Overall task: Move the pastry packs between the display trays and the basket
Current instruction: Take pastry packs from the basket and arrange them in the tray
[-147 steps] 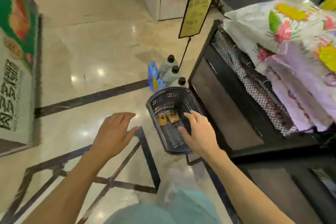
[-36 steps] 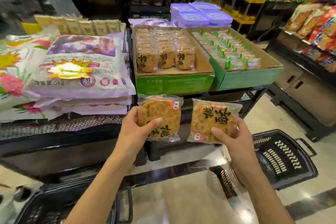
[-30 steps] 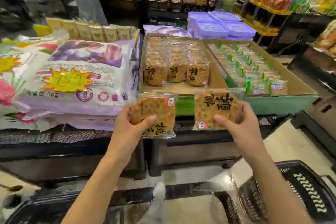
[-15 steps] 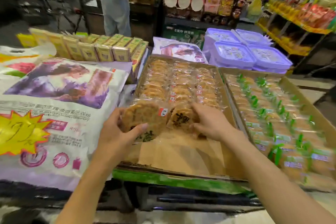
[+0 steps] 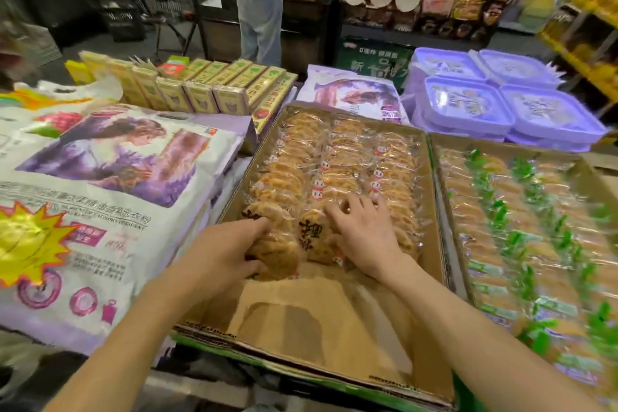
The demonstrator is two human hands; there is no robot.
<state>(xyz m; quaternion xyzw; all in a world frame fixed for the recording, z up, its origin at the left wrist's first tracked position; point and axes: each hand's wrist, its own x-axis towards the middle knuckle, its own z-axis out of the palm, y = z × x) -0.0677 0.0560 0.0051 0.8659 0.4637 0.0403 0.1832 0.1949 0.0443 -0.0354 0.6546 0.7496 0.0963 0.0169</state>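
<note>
Hands [image 5: 294, 244], pastry packs [image 5: 309, 237], black characters

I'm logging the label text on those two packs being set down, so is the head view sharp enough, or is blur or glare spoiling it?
Head view: centre fairly sharp; black characters on the pastry pack under the right hand show, partly covered. The pack in the left hand shows hardly any print. Right tray smeared by motion blur; wrappers glint; wide-angle bending at the edges.

Two hands [image 5: 227, 254] [image 5: 364, 234], two cardboard display trays [image 5: 334, 338] [image 5: 595, 174], three rows of pastry packs [image 5: 337, 164] in the nearer tray, four purple lidded tubs [image 5: 468, 107], one person standing behind [image 5: 259, 10]
</note>
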